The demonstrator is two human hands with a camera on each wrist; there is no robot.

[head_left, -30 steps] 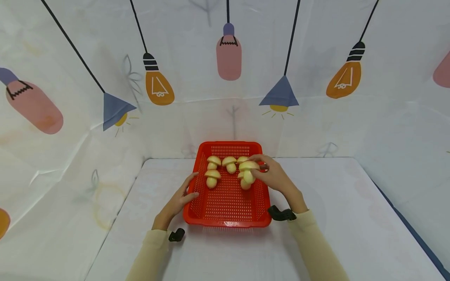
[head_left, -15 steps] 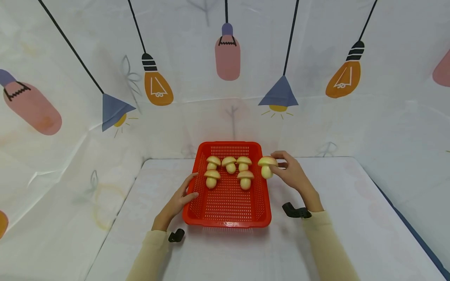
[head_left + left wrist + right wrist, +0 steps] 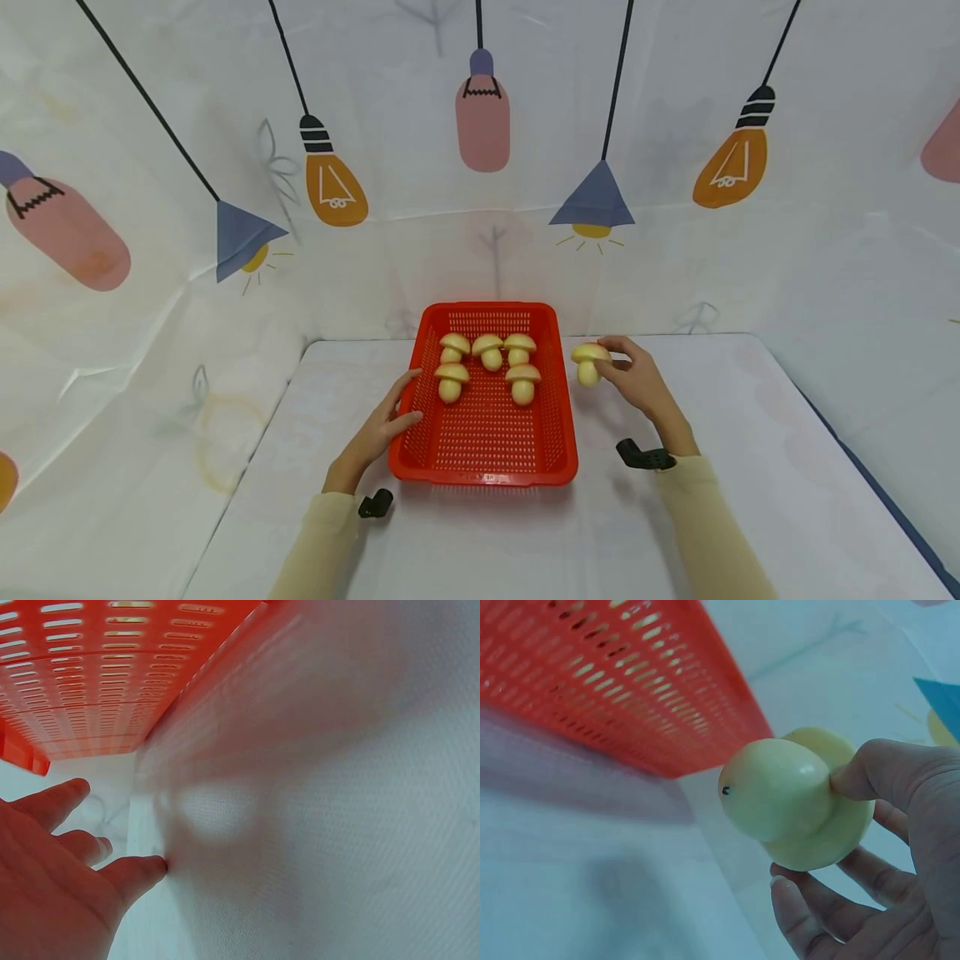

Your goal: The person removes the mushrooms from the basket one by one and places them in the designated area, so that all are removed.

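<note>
In the head view my right hand pinches a pale yellow toy mushroom just outside the right side of a red plastic basket. From the right wrist, the mushroom shows its rounded stem end toward the camera, with the thumb pressed where stem meets cap and the other fingers around the cap. My left hand rests at the basket's left rim, its thumb and a fingertip over the edge. The left wrist view has that hand's fingers spread beside the slotted basket wall.
Inside the basket, several similar mushrooms lie in two rows toward the back. The basket stands on a white table, near a wall sheet printed with lamps that rises behind the table's far edge.
My right hand has lifted the mushroom from over the basket's right part and carried it right, past the rim, then slightly lower. The left hand and the basket have stayed in place.
</note>
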